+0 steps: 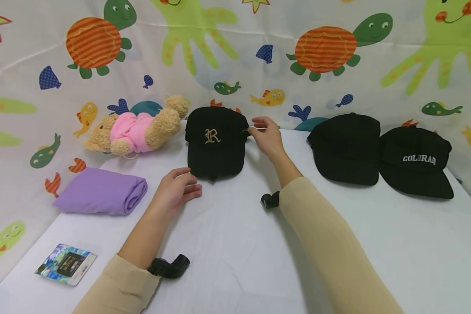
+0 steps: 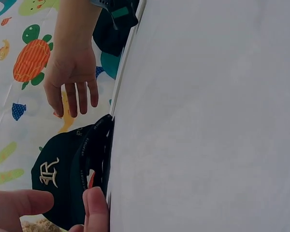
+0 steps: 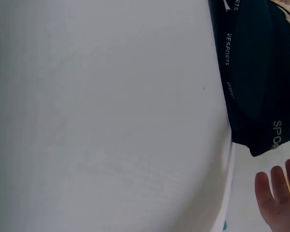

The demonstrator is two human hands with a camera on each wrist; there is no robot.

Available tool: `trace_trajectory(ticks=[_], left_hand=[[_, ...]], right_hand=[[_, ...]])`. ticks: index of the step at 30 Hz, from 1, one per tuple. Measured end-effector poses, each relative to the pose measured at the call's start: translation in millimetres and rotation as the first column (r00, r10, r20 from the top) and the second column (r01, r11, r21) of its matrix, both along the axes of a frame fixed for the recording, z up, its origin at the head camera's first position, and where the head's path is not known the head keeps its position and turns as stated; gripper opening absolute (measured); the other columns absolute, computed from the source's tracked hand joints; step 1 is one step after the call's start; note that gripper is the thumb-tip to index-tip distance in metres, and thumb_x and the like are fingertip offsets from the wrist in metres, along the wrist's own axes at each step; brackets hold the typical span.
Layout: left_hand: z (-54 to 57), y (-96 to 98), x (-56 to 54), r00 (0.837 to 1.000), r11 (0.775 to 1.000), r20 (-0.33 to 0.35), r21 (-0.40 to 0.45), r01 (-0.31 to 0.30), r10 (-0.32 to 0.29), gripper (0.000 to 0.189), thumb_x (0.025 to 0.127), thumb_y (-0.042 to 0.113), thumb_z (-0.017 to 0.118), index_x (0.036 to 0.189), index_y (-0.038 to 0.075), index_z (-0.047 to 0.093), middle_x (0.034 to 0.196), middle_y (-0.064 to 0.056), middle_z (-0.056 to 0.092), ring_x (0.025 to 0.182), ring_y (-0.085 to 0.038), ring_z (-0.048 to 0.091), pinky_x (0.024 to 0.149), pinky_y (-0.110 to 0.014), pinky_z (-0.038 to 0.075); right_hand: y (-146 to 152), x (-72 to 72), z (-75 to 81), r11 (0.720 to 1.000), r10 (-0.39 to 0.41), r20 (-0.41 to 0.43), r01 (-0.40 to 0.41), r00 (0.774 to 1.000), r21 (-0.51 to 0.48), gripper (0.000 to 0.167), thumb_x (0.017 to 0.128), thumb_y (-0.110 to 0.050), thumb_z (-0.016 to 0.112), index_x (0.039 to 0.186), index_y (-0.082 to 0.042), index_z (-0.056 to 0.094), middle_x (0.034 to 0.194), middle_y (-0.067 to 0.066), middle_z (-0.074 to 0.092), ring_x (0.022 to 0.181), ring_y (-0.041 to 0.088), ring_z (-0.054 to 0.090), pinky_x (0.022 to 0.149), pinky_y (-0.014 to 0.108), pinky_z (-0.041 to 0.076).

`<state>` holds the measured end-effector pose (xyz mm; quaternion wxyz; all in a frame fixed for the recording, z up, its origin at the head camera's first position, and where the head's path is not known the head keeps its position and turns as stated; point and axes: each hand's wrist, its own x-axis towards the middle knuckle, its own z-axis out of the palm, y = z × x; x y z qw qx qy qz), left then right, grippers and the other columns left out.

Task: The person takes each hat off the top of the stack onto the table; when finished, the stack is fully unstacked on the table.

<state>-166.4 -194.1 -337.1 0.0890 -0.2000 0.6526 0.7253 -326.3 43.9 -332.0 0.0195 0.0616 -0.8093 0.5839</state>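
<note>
A black cap (image 1: 216,141) with a gold "R" on its front stands at the back of the white table, its brim toward me. My left hand (image 1: 176,188) is at the brim's front left corner, fingers loosely bent; in the left wrist view its thumb (image 2: 36,202) and a fingertip overlap the cap. Beside the cap's right side is my right hand (image 1: 267,136), fingertips right by the edge in the head view. The right wrist view has these fingers (image 3: 279,186) spread and slightly apart from the cap (image 3: 261,67). Lettering runs along the cap's inner band.
Two more black caps, a plain one (image 1: 347,148) and one lettered "COLORAD" (image 1: 414,161), sit at the right. Left of the middle cap lies a teddy bear (image 1: 135,131) in pink. A folded purple cloth (image 1: 102,192) and a colourful packet (image 1: 66,264) lie at the left.
</note>
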Motion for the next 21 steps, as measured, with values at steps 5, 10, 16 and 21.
trace_trajectory(ticks=[5, 10, 16, 21], left_hand=[[-1.2, -4.0, -0.2, 0.999, 0.999, 0.027, 0.042, 0.015, -0.017, 0.063, 0.104, 0.009, 0.048, 0.16, -0.001, 0.023, 0.116, -0.013, 0.058, 0.087, -0.013, 0.069, 0.083, -0.028, 0.063], [-4.1, -3.2, -3.6, 0.999, 0.998, 0.038, 0.065, 0.018, -0.02, 0.057, 0.106, 0.011, 0.044, 0.157, -0.005, 0.026, 0.113, -0.013, 0.06, 0.086, -0.014, 0.071, 0.084, -0.029, 0.063], [-2.9, -1.1, -9.4, 0.998, 0.995, 0.045, 0.089, -0.049, 0.045, 0.051, 0.103, 0.008, 0.044, 0.15, -0.008, 0.035, 0.105, -0.011, 0.064, 0.084, -0.014, 0.073, 0.085, -0.029, 0.063], [-0.3, -0.6, -15.5, 0.996, 0.996, 0.064, 0.059, -0.069, 0.065, 0.049, 0.104, 0.007, 0.044, 0.149, -0.008, 0.036, 0.104, -0.012, 0.064, 0.08, -0.013, 0.074, 0.083, -0.03, 0.063]], right_hand=[[-5.3, -5.6, -2.1, 1.0, 0.007, 0.016, -0.007, 1.0, 0.019, 0.042, 0.1, -0.023, 0.064, 0.14, -0.011, 0.059, 0.148, 0.015, 0.056, 0.137, 0.03, 0.053, 0.115, 0.043, 0.045], [-4.1, -9.4, -4.6, 0.999, 0.032, 0.042, -0.032, 0.999, 0.004, 0.046, 0.101, -0.023, 0.064, 0.144, -0.009, 0.055, 0.152, 0.015, 0.052, 0.145, 0.033, 0.046, 0.12, 0.043, 0.04], [-4.2, -13.5, -3.5, 0.997, 0.073, 0.081, -0.072, 0.994, -0.009, 0.055, 0.103, -0.026, 0.062, 0.153, -0.01, 0.046, 0.159, 0.015, 0.045, 0.15, 0.032, 0.04, 0.124, 0.043, 0.035], [-5.2, -15.0, -1.2, 0.991, 0.129, 0.111, -0.132, 0.985, 0.015, 0.058, 0.104, -0.028, 0.06, 0.157, -0.011, 0.041, 0.164, 0.013, 0.04, 0.153, 0.032, 0.036, 0.126, 0.043, 0.032]])
